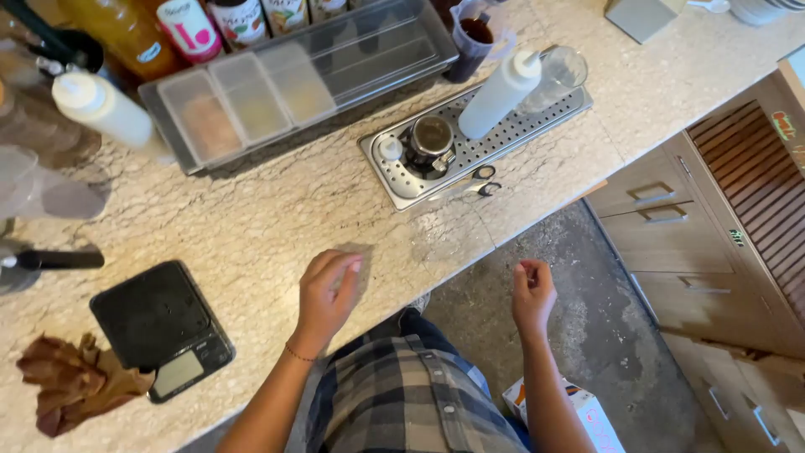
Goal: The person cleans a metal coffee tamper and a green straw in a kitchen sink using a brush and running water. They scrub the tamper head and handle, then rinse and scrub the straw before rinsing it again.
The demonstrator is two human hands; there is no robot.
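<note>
Left hand (329, 289): rests on the counter (277, 218) near its front edge, fingers curled loosely over a thin, clear scrap (359, 264) that lies flat on the stone; whether it pinches the scrap I cannot tell.
Right hand (532, 294): hangs off the counter's edge above the floor (579, 285), fingers curled in, holding nothing that shows.
Scale (159, 327): black, flat, to the left of the left hand, near the front edge.
Brown cloth (71, 382): crumpled, just beside the scale's left corner.
Perforated tray (402, 180): metal, beyond the hands, at an angle on the counter.
On the tray: a small metal cup (430, 141), scissors (480, 182), a white squeeze bottle (499, 94) and a clear glass (558, 74).
Lidded container (293, 80): long, clear, split into compartments, behind the tray to the left.
Bottles (189, 29): a row at the far edge.
Drawers (671, 210): wooden, to the right.
</note>
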